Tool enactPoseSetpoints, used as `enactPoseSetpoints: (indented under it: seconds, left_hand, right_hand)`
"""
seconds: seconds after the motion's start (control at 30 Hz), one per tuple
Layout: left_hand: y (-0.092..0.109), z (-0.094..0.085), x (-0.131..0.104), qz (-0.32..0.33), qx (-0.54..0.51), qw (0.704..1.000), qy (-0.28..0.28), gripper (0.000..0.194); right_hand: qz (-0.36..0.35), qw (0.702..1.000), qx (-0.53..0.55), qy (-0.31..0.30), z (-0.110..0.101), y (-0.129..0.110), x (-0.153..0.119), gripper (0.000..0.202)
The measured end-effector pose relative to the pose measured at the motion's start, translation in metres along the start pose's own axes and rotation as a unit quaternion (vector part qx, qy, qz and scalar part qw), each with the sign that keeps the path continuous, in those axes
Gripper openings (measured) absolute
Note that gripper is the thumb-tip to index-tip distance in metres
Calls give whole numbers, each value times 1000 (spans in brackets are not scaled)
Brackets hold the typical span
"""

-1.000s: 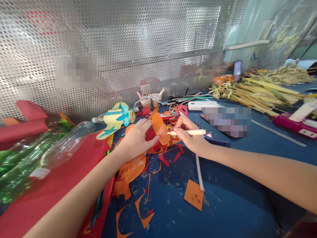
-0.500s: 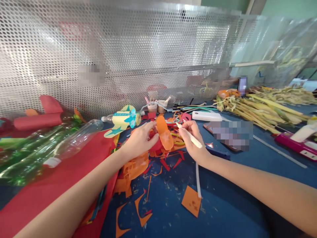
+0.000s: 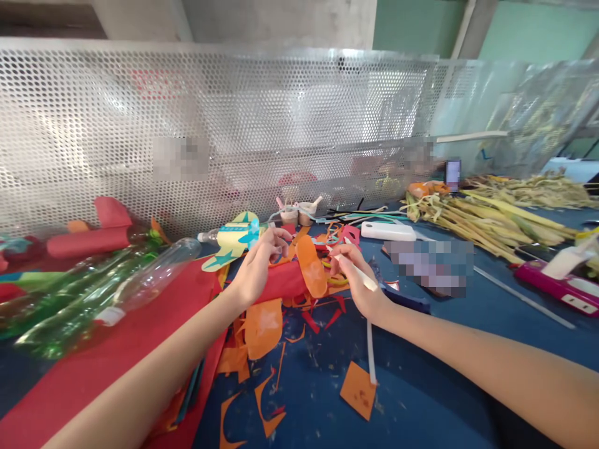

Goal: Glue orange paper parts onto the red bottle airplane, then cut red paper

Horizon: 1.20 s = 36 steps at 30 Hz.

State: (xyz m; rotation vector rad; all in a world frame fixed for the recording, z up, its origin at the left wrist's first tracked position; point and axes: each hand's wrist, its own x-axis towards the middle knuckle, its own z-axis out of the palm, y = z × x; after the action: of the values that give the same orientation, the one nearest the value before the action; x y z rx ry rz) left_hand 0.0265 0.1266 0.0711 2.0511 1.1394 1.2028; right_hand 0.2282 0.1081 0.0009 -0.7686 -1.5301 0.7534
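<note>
An orange rounded paper piece (image 3: 311, 265) stands at the end of a red paper-wrapped roll (image 3: 282, 280) in the middle of the table. My right hand (image 3: 358, 271) is closed around a slim white pen-like tool (image 3: 358, 272), its tip beside the orange piece. Above the left end of the roll, my left hand (image 3: 256, 262) is raised with its fingers curled; whether something small is between the fingertips cannot be made out. A yellow paper-wrapped bottle with blue stars (image 3: 229, 240) lies just behind my left hand.
Orange and red scraps (image 3: 269, 405) litter the blue table (image 3: 421, 374). Plastic bottles (image 3: 154, 274) and red sheets (image 3: 116, 349) lie left. At the right are a phone (image 3: 428, 265), dried husks (image 3: 486, 224) and a magenta power strip (image 3: 556, 290). A perforated screen (image 3: 281, 125) stands behind.
My left hand has lifted back and left from the orange piece, uncovering more of the red roll. My right hand with the white tool has shifted slightly left. The view has tilted up a little.
</note>
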Motion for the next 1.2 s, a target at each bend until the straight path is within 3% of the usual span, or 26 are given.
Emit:
enactPoseSetpoints:
  seconds: [0.2,0.33,0.43,0.57,0.73,0.87,1.0,1.1,1.2]
  left_hand:
    - [-1,7,-1,-17,-25,1000,-2,22]
    - [-4,2,3,-21,8,1000,8,21]
    - [-8,-13,11,-23,52,998,4,26]
    - [-15,-48,21,-55,147,986,-53,26]
    - [-32,-97,24,-126,286,944,-106,19]
    - [-38,-121,19,-184,360,896,-185,8]
    - [-38,-128,14,-231,391,848,-272,20]
    - [-43,-125,11,-271,393,816,-325,34]
    - [-47,-121,10,-298,389,794,-359,35]
  right_hand:
    - [4,1000,5,0,1,3,0,13]
    - [7,1000,-3,-11,2,-1,-1,15]
    - [6,1000,-4,-14,3,-3,-2,17]
    - [4,1000,-11,-22,2,-3,-2,16]
    - [6,999,-24,-25,1,-2,-4,15]
    - [9,999,-29,-30,0,0,-5,16]
    - [13,999,-33,-28,0,2,-6,18]
    - [10,999,-37,-30,-1,3,-7,17]
    - [4,999,-42,-29,-2,3,-7,17]
